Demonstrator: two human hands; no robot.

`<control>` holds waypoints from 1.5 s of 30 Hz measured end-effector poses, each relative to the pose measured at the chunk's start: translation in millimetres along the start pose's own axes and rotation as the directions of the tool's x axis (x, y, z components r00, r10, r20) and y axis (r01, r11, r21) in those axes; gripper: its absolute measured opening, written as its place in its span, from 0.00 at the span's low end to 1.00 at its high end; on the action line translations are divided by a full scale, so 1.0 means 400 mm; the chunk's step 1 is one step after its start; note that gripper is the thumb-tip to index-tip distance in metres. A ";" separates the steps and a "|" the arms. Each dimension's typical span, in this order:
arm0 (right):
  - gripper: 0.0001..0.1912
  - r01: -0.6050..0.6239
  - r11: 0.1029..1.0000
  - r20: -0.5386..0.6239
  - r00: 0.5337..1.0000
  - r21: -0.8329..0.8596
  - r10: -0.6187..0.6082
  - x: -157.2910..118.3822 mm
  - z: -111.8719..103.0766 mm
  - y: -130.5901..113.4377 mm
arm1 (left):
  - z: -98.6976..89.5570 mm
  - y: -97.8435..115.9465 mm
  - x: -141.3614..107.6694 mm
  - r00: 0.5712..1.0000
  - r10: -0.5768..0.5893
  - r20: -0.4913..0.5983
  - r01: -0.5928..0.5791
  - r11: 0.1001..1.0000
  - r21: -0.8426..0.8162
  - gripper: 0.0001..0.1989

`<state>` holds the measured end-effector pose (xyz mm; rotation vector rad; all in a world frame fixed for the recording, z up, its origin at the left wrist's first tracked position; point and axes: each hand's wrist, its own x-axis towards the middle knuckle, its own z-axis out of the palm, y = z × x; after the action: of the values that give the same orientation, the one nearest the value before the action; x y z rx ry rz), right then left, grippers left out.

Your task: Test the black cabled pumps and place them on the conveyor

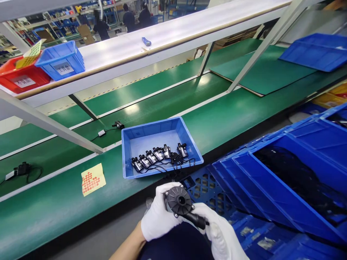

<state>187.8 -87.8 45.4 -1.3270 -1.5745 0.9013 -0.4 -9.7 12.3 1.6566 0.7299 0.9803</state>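
In white gloves, both my hands hold a small black water pump (179, 200) near my lap. Its round ribbed cover, with screws around the rim and a hole in the middle, faces up. My left hand (159, 211) wraps around the pump body from the left. On the other side, the fingers of my right hand (214, 224) close around the black outlet pipe (197, 219). Just beyond them, a shallow blue bin (154, 135) on the green bench holds several similar pumps (151, 157) lying in a row with their black cables.
A yellow sheet of round red stickers (93, 179) lies left on the green conveyor bench (54, 202). Cabled pumps (118, 125) sit on the belt. The shelf carries red (24, 77) and blue bins (61, 59) and a blue cutter (146, 41). Stacked blue crates (284, 180) stand right; people work behind.
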 end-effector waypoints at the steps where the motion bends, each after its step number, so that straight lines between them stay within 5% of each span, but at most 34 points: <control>1: 0.25 -0.002 1.000 0.004 1.000 -0.007 0.002 0.001 -0.002 0.007 | 0.001 0.000 0.002 1.000 -0.007 -0.002 0.007 1.000 -0.009 0.39; 12: 0.26 0.052 0.998 0.050 0.997 0.036 -0.054 0.017 -0.002 0.034 | -0.010 -0.009 0.011 0.997 0.071 -0.015 -0.072 0.996 -0.059 0.41; 45: 0.20 0.113 0.993 0.057 0.992 -0.013 -0.112 0.031 0.020 -0.023 | -0.039 0.009 -0.038 0.997 -0.070 0.006 0.071 0.992 -0.103 0.36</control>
<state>176.4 -76.9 53.0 -1.2203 -1.6859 0.8637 -21.4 -16.5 14.1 1.5319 0.7193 0.9502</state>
